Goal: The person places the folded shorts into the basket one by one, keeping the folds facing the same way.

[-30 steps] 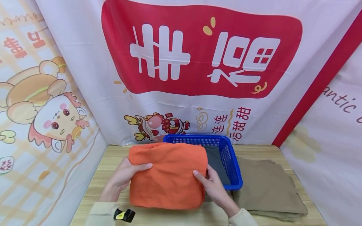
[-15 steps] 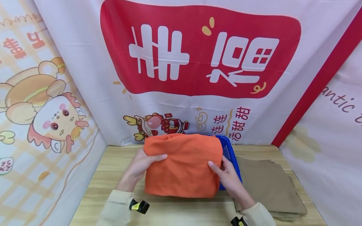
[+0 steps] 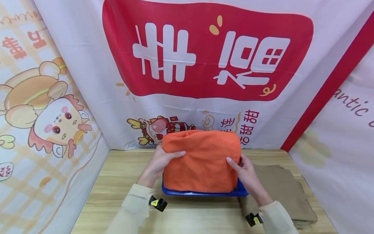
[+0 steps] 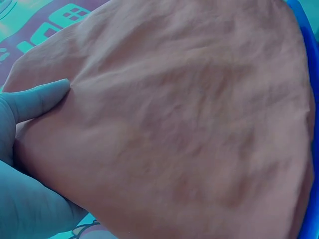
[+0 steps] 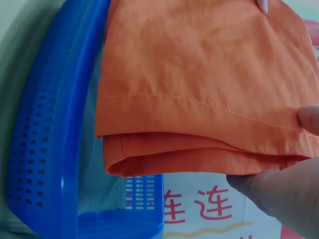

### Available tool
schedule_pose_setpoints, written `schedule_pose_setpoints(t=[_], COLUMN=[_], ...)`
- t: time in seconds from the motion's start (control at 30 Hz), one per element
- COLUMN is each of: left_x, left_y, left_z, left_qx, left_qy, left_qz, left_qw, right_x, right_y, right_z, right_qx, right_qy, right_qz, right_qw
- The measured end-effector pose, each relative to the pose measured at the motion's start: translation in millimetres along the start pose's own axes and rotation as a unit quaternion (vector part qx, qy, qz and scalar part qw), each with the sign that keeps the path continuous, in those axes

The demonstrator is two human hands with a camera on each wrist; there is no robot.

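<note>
A folded orange garment (image 3: pixel 201 162) with stitched hems is held up over the blue plastic basket (image 3: pixel 204 194), hiding most of it in the head view. My left hand (image 3: pixel 159 161) grips its left edge, thumb on the front face and fingers hidden behind. On the opposite edge my right hand (image 3: pixel 248 175) pinches the layers, with the thumb in front. The right wrist view shows the loose hem folds (image 5: pixel 174 149) and, inside the basket's perforated wall (image 5: pixel 40 129), some grey-green cloth (image 5: pixel 99 174).
A stack of folded khaki cloth (image 3: pixel 280 191) lies on the wooden table (image 3: pixel 117 182) just right of the basket. A printed white and red cloth wall (image 3: pixel 204 110) rises behind the table, with more printed sheets at both sides.
Both hands have carried the orange garment to the right and away from me, from left of the basket to over it. The khaki stack has stayed put.
</note>
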State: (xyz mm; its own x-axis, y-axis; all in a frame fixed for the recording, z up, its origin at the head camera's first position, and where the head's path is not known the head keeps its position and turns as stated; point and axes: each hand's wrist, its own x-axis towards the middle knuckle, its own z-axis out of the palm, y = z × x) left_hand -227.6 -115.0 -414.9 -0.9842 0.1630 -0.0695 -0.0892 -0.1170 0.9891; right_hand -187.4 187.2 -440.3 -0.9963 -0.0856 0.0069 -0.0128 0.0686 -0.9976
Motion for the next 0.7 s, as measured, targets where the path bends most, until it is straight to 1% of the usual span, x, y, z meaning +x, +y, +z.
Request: schedule_pose_setpoints(t=[0.1,0.2,0.3,0.47,0.53,0.7], left_x=[5.3,9.7,14.5,23.9,27.9,37.7], left_y=[-2.1,-6.5,-13.9,-30.7,-36.8,-48.2], left_z=[5.4,8.3,9.5,10.3,10.9,12.5], left_qx=[-0.005,-0.001,0.006,0.011,0.009,0.012], left_qy=[0.000,0.009,0.014,0.017,0.022,0.037], left_qz=[0.009,0.002,-0.015,-0.034,-0.045,-0.086], left_qw=[0.9999,1.0000,0.9998,0.9992,0.9987,0.9955], right_x=[4.9,9.1,12.3,16.8,19.6,27.9], right_y=[1.0,3.3,7.0,16.9,22.6,37.0], right_z=[-5.3,-9.1,-11.5,-13.9,-14.7,-15.1], right_qx=[-0.008,-0.015,-0.017,-0.012,-0.008,0.001], right_qy=[0.010,0.014,0.014,0.006,0.005,0.014], right_qz=[0.005,0.011,0.017,0.021,0.031,0.069], right_qw=[1.000,1.000,1.000,1.000,0.999,0.998])
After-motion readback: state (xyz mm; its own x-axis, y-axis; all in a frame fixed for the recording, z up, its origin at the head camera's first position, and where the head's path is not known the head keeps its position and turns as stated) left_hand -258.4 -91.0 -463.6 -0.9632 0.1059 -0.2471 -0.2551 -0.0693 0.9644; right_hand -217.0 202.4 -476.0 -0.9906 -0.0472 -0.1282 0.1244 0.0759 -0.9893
